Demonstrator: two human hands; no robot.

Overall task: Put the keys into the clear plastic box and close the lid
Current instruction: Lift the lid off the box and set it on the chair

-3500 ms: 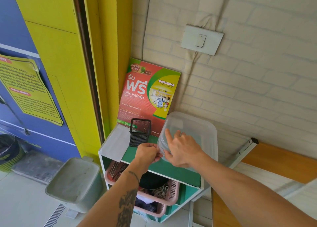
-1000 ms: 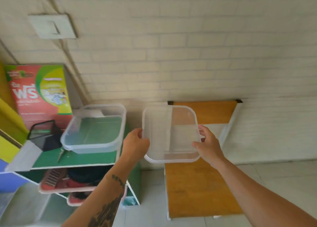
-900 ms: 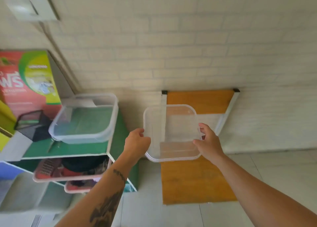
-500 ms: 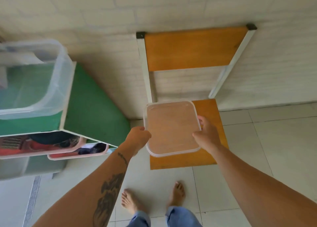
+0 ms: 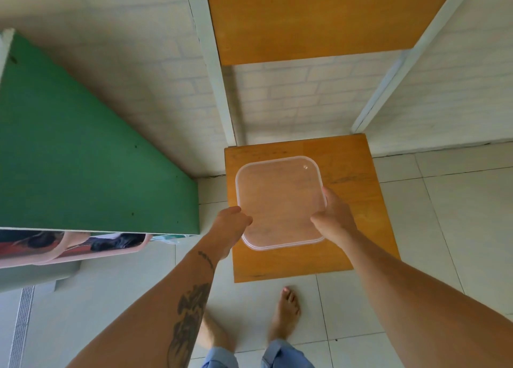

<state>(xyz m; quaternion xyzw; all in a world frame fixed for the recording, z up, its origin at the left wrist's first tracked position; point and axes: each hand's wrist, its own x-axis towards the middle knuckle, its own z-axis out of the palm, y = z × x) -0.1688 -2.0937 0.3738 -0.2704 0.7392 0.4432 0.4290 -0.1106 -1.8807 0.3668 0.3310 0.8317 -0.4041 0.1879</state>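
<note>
Currently, left hand (image 5: 231, 223) and right hand (image 5: 334, 217) are gripping the clear lid (image 5: 279, 201) between them, above the chair seat (image 5: 358, 201).

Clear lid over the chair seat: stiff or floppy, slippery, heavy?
The lid is a thin clear sheet with a raised rim, so probably light and a bit flexible, stiffest at the edge. The left hand and right hand pinch opposite edges; smooth plastic may slip. Flat, so it shouldn't roll on the chair seat.
</note>
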